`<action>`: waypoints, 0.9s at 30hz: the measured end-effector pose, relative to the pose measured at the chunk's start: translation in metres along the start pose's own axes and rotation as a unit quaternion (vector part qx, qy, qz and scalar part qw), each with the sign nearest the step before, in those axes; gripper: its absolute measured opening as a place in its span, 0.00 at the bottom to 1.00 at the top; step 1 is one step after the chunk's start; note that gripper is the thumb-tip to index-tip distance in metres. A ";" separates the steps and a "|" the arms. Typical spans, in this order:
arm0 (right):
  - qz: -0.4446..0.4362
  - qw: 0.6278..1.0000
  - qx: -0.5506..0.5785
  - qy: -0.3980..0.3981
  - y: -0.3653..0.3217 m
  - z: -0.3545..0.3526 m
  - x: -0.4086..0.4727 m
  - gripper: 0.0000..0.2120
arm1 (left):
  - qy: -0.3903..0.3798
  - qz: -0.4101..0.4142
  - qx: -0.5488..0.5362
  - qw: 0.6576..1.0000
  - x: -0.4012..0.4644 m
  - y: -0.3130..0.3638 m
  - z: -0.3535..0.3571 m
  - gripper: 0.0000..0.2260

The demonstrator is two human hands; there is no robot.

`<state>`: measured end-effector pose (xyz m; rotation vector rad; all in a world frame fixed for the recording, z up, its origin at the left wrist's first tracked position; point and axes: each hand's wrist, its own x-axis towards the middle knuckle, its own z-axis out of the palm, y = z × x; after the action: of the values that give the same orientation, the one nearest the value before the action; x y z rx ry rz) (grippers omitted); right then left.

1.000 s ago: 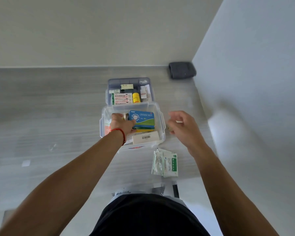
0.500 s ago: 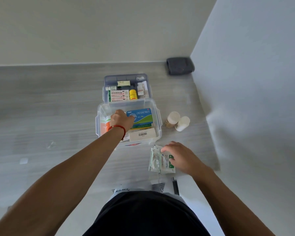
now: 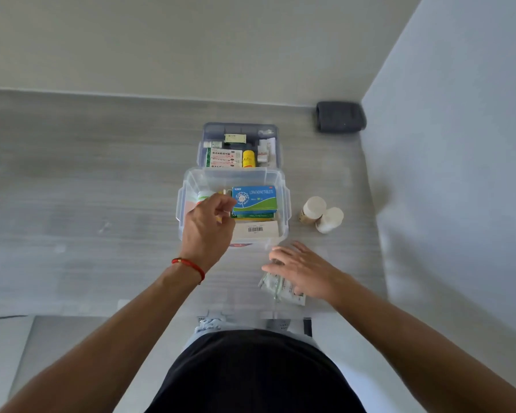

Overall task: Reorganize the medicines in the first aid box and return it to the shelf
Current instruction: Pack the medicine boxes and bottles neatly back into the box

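1. Grey wood-grain worktop (image 3: 72, 189) runs along a pale wall into a corner on the right, where a dark grey folded cloth (image 3: 340, 117) lies.
2. The clear first aid box (image 3: 283, 186) stands open on the worktop in front of the person, lid off.
3. Inside the box, a blue Loratadine box (image 3: 255, 198) lies on top of other cartons, and a white carton with a barcode (image 3: 258, 229) lies along the near wall.
4. A grey-blue insert tray (image 3: 239, 129) sits just behind the box, touching its far wall, and holds a yellow bottle (image 3: 248, 158), a red-and-white carton (image 3: 222, 158) and other small packs.
5. Two white-capped bottles (image 3: 321, 214) lie side by side on the worktop to the right of the box.
6. The left hand (image 3: 209, 228), with a red cord (image 3: 189, 265) at the wrist, is over the left part of the box. Its fingers are curled together; whether they hold anything cannot be told. Half a second ago this hand reached deeper into the box; it is now raised and nearer the front wall.
7. The right hand (image 3: 301, 271) lies flat with fingers straight and spread, pressing on the green-and-white sachets (image 3: 277, 289) on the worktop near the box's front right corner. It has stayed on the sachets since half a second ago, when its fingers were bunched over them.
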<state>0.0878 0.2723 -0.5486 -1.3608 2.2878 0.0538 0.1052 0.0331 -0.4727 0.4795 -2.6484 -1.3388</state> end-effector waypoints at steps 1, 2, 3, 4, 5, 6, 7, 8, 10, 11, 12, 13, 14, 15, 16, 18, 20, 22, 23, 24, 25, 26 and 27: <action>0.004 1.000 -0.015 0.012 0.001 0.001 0.000 0.39 | 0.002 0.000 -0.003 1.000 -0.003 -0.002 0.000 0.13; 0.014 1.000 -0.019 0.020 0.003 0.002 0.000 0.38 | 0.006 0.003 -0.007 1.000 -0.006 -0.003 -0.001 0.13; 0.028 0.999 -0.016 0.022 0.005 0.004 0.000 0.37 | 0.012 0.010 -0.010 1.000 -0.009 -0.004 -0.001 0.13; 0.042 0.999 -0.011 0.017 0.007 0.005 0.000 0.36 | 0.018 0.020 -0.011 1.000 -0.012 -0.005 -0.002 0.13; 0.056 0.998 -0.007 0.010 0.010 0.006 -0.001 0.36 | 0.023 0.033 -0.010 0.999 -0.015 -0.005 -0.002 0.12; 0.069 0.998 0.000 0.002 0.013 0.006 -0.002 0.35 | 0.025 0.048 -0.010 0.999 -0.018 -0.005 -0.002 0.12; 0.084 0.996 0.010 -0.004 0.015 0.006 -0.004 0.34 | 0.024 0.061 -0.009 0.998 -0.021 -0.005 -0.001 0.12; 0.101 0.995 0.023 -0.011 0.017 0.005 -0.007 0.33 | 0.021 0.071 -0.011 0.997 -0.024 -0.005 -0.001 0.12; 0.138 0.988 0.063 -0.019 0.020 0.004 -0.016 0.29 | 0.007 0.080 -0.016 0.997 -0.030 -0.002 0.001 0.12; 0.159 0.982 0.096 -0.018 0.022 0.003 -0.021 0.27 | -0.011 0.086 -0.019 0.996 -0.034 -0.001 0.003 0.11; 0.176 0.975 0.135 -0.018 0.022 0.000 -0.028 0.25 | -0.036 0.094 -0.022 0.995 -0.038 0.001 0.004 0.10; 0.188 0.967 0.172 -0.019 0.022 -0.004 -0.034 0.24 | -0.065 0.105 -0.022 0.992 -0.042 0.002 0.006 0.10; 0.192 0.960 0.204 -0.020 0.021 -0.010 -0.040 0.23 | -0.099 0.115 -0.019 0.988 -0.047 0.004 0.008 0.10; 0.193 0.953 0.234 -0.019 0.020 -0.017 -0.045 0.23 | -0.140 0.122 -0.014 0.982 -0.050 0.006 0.010 0.10; 0.193 0.944 0.266 -0.014 0.017 -0.027 -0.050 0.22 | -0.187 0.125 -0.009 0.974 -0.053 0.009 0.012 0.11; 0.188 0.924 0.332 0.018 0.010 -0.051 -0.056 0.21 | -0.287 0.113 0.004 0.951 -0.055 0.012 0.013 0.24; 0.171 0.912 0.366 0.070 0.000 -0.080 -0.057 0.20 | -0.344 0.124 0.003 0.931 -0.053 0.017 0.012 0.35; 0.163 0.911 0.360 0.120 -0.008 -0.106 -0.050 0.21 | -0.332 0.151 -0.018 0.931 -0.045 0.020 0.008 0.37; 0.163 0.913 0.346 0.144 -0.011 -0.118 -0.044 0.21 | -0.312 0.159 -0.022 0.937 -0.037 0.020 0.005 0.36; 0.161 0.916 0.326 0.168 -0.013 -0.128 -0.035 0.21 | -0.286 0.163 -0.020 0.944 -0.028 0.019 0.001 0.34; 0.157 0.920 0.304 0.191 -0.014 -0.135 -0.025 0.20 | -0.257 0.163 -0.017 0.952 -0.018 0.018 -0.003 0.31; 0.152 0.925 0.280 0.209 -0.013 -0.141 -0.014 0.19 | -0.226 0.161 -0.015 0.961 -0.007 0.016 -0.008 0.28; 0.145 0.930 0.257 0.220 -0.013 -0.145 -0.002 0.17 | -0.197 0.158 -0.012 0.968 0.003 0.014 -0.012 0.25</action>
<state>0.0450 0.2289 -0.4166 -0.8116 2.5839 -0.7749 0.1027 0.0305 -0.4548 -0.2354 -2.8404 -1.4817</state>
